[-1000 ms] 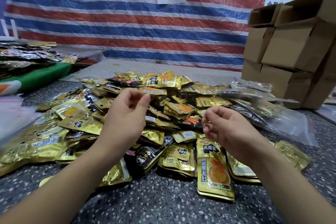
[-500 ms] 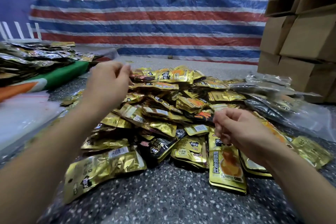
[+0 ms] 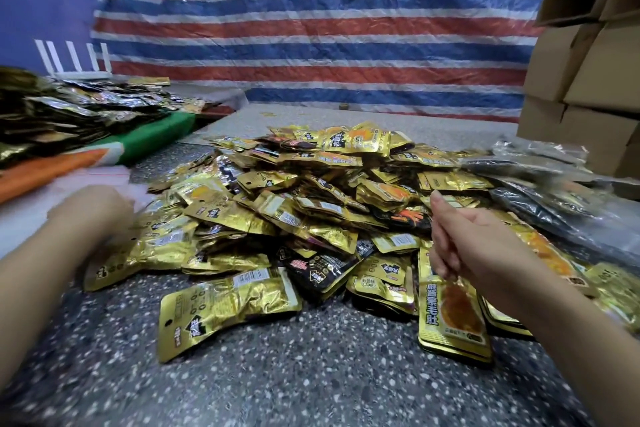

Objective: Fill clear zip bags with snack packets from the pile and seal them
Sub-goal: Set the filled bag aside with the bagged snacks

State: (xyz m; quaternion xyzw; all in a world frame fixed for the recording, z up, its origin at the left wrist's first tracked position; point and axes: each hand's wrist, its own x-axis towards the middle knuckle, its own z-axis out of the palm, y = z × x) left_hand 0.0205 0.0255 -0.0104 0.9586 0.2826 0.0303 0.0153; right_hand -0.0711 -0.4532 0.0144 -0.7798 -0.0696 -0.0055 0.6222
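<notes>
Gold foil snack packets (image 3: pixel 311 218) lie heaped in a pile on the speckled grey stone table (image 3: pixel 311 385), with filled clear zip bags (image 3: pixel 554 198) at its right edge. The blurred left hand (image 3: pixel 93 208) sits at the pile's left; its grip cannot be told. The right hand (image 3: pixel 464 239) hovers above the packets, fingers loosely curled, holding nothing.

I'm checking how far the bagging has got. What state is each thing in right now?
left hand: blurred, at the pile's left edge; grip unclear.
right hand: over the pile, fingers loosely curled, holding nothing visible.
snack packets: loose in a heap.
clear zip bags: lying flat on the right, filled.
cardboard boxes: stacked; top one's flaps open.
</notes>
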